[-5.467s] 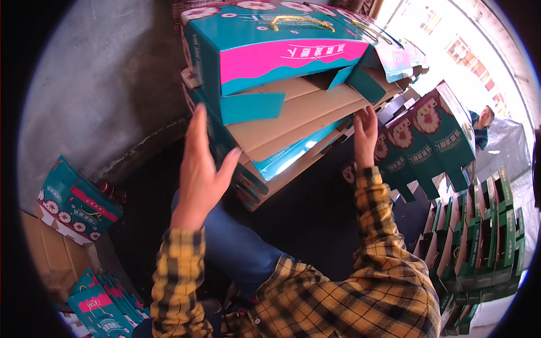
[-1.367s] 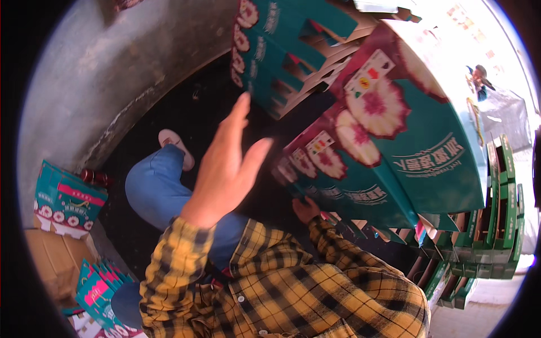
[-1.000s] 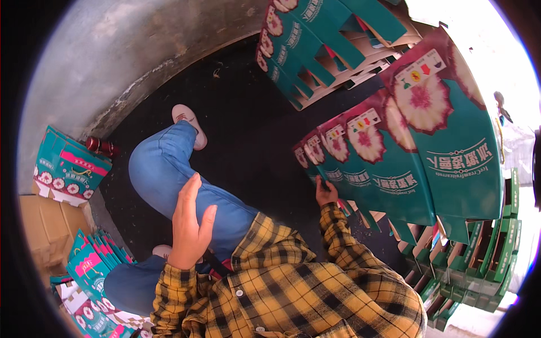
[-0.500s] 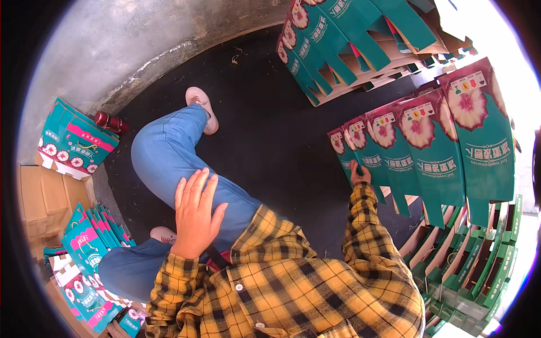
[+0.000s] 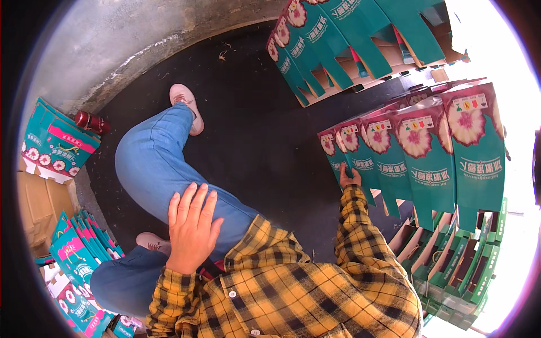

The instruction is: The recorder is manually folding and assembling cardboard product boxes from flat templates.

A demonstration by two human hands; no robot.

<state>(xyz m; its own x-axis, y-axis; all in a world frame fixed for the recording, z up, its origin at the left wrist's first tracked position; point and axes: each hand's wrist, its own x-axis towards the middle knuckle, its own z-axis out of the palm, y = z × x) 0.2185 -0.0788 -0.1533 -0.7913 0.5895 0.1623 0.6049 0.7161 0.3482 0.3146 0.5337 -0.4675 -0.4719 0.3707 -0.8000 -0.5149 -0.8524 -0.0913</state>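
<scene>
My left hand [image 5: 193, 231] lies palm down on my jeans-clad thigh, fingers straight and nothing held. On the right, my right hand [image 5: 350, 177] reaches to the near-left end of a row of teal and maroon cardboard cartons [image 5: 426, 152]. Its thumb and forefinger are apart and rest against the lower part of the end carton [image 5: 329, 147]. The other fingers are mostly hidden. These cartons stand side by side, with cut flaps hanging along their lower edge.
Another row of similar cartons [image 5: 332, 42] stands at the far right. Below the near row are stacked green-edged trays or cartons [image 5: 456, 259]. At left lie flattened teal cartons [image 5: 59, 143], a dark red bottle [image 5: 92, 121] and brown cardboard [image 5: 45, 203]. A concrete wall [image 5: 129, 39] borders the black floor [image 5: 253, 112].
The whole view has shifted slightly, so most things appear further left. My left hand still lies on the thigh, and my right hand is still at the end carton.
</scene>
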